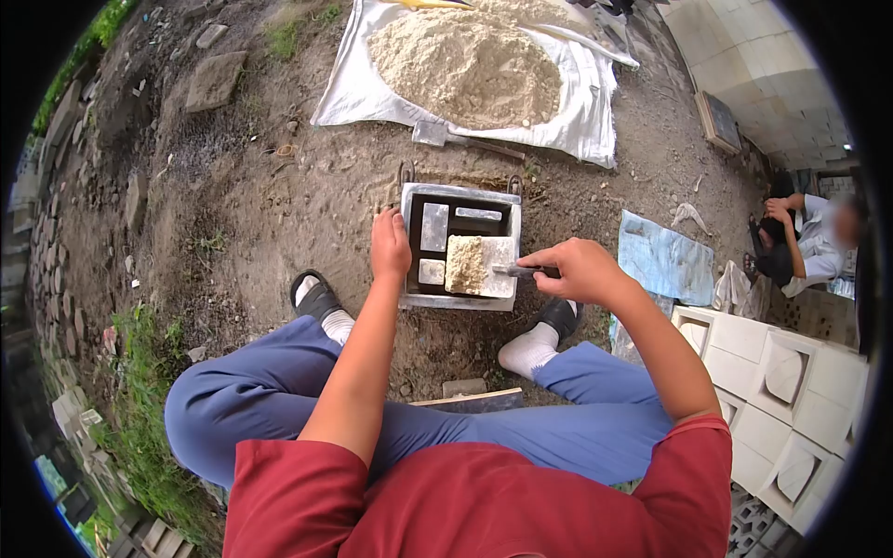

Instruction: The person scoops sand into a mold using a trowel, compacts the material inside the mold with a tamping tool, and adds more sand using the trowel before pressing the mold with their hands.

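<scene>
A square metal block mould (507, 195) stands on the dirt between my feet, with raised rectangular pieces and dark gaps inside it. My left hand (391, 245) rests against the mould's left wall, fingers stretched out and holding nothing. In my right hand (572, 270) is the dark handle of a flat trowel (499, 268), gripped from the right side. The trowel's square blade lies over the lower right part of the mould and hides what is under it. On the blade's left half sits a lump of pale, crumbly mix (463, 264).
Beyond the mould, a white sheet (344, 98) bears a heap of pale sandy material (465, 70). A flat-bladed tool (430, 133) lies at its edge. To the right are a blue sheet (665, 259), stacked pale blocks (744, 367) and a seated person (819, 237).
</scene>
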`<state>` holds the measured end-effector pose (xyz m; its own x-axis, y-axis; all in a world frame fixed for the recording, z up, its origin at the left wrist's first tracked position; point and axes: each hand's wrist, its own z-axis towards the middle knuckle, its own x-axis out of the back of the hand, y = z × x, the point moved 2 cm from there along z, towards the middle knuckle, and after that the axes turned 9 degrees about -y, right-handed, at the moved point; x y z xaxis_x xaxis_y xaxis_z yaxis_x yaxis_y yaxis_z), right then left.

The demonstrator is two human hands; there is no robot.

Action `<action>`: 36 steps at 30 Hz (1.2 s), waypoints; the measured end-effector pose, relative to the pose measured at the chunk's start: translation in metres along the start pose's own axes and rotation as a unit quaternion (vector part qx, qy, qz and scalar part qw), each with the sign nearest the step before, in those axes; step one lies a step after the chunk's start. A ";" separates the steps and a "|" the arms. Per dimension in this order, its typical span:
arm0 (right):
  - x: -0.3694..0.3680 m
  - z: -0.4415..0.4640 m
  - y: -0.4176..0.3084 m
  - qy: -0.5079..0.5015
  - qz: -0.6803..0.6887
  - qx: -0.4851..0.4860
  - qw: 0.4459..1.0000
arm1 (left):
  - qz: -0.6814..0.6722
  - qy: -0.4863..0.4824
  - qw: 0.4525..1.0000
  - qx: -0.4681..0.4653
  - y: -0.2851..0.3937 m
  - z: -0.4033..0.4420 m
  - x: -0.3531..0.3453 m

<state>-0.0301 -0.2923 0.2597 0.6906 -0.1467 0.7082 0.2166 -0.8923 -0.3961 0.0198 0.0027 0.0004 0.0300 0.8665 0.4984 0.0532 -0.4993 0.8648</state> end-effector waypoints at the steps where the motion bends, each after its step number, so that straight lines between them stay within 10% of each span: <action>1: -0.001 0.001 0.001 0.010 0.004 0.002 1.000 | 0.000 0.002 1.000 -0.005 -0.001 0.000 0.001; 36: -0.004 0.001 0.018 0.042 0.034 0.011 0.998 | -0.004 -0.002 1.000 -0.017 0.005 -0.003 -0.001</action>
<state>-0.0283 -0.3076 0.2490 0.6436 -0.2429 0.7257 0.1877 -0.8692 -0.4574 0.0175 -0.0006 0.0043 0.0341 0.8703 0.4913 0.0201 -0.4921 0.8703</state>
